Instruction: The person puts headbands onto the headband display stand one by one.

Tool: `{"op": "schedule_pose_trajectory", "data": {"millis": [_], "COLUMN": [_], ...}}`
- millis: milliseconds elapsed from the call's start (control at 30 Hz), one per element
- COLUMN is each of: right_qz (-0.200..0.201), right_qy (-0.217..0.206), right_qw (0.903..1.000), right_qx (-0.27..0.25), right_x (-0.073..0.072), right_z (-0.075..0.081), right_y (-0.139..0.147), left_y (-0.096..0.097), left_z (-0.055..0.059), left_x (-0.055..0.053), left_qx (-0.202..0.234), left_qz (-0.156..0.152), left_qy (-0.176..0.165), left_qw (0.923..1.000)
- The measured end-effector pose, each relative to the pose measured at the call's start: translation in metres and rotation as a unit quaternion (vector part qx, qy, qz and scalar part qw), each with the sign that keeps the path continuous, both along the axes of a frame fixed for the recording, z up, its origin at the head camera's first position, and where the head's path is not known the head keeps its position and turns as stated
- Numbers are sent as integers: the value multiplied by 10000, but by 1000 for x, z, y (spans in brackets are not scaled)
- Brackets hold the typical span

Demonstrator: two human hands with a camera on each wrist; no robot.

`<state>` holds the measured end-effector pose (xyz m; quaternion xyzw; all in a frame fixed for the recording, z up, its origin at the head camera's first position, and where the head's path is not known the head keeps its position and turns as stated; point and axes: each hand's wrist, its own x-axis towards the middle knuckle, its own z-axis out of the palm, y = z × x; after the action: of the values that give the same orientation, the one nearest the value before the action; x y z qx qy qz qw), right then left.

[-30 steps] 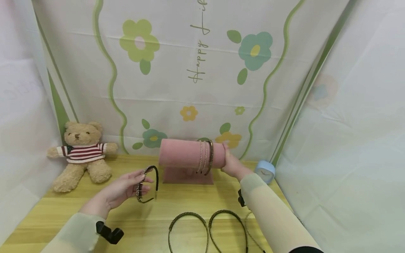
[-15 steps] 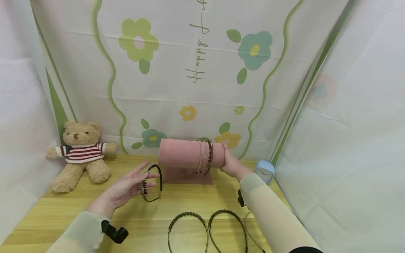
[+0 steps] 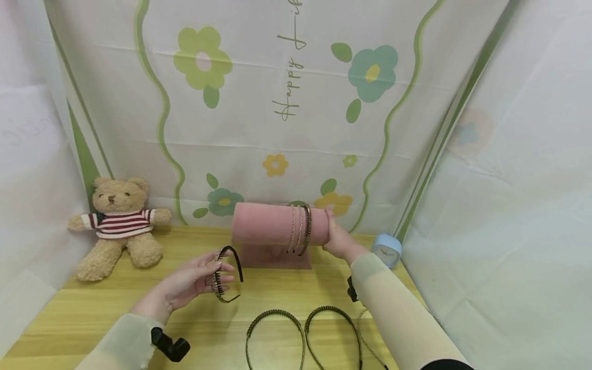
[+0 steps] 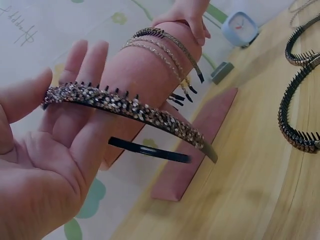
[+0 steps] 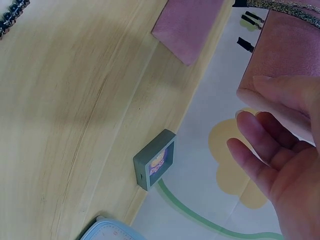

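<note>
My left hand [image 3: 189, 281] pinches a glittery toothed headband [image 4: 125, 106] near one end of its beaded stretch, between thumb and fingers. The headband stands clear of the table, left of a pink velvet roll stand [image 3: 263, 223], its open ends pointing right in the head view. Three headbands sit round the right half of the roll, two of them thin and braided, one dark and toothed [image 3: 307, 231]. My right hand [image 3: 341, 240] grips the roll's right end; in the right wrist view the thumb lies on its edge and the fingers curl below.
Two dark coiled headbands [image 3: 276, 312] and a thin one [image 3: 367, 341] lie on the wooden table [image 3: 208, 339] in front. A teddy bear [image 3: 121, 226] sits at the left; a blue clock [image 3: 386, 251] and a small green frame [image 5: 155, 160] stand at the right.
Holding the headband, my left hand has shifted to the right, then dropped slightly with its fingers drawn closer together. My right hand and the stand have stayed in place.
</note>
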<state>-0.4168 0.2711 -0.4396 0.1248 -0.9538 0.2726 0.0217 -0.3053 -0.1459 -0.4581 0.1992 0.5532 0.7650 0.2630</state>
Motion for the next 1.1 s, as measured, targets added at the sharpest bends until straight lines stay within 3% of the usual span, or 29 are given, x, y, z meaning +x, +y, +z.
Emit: {"op": "schedule_pose_trajectory", "data": {"millis": [300,433,633,733,1100], "right_qz": [-37,5,-49,-80,-38], "right_qy": [-28,-15,-69,-68,-51], "right_qw": [10000,10000,10000,9999,10000], "right_qx": [6,-2,35,47,-19], "right_x": [0,0,1,1,1], "right_z": [-1,0,1,1,0], "right_y": [0,0,-1,-1,0], "left_y": [-1,-4,-6,-7,-3], "left_z": [-6,-9,-12,-13,-14], "left_x": [-2,-3,-6,-6,-6], "left_qx": [134,233,-425,-539,421], "left_qz": [177,512,1107,1131,895], "left_qy": [70,62,-87,-141,-68], "left_qw": [9997,9984,9929,9920,9951]}}
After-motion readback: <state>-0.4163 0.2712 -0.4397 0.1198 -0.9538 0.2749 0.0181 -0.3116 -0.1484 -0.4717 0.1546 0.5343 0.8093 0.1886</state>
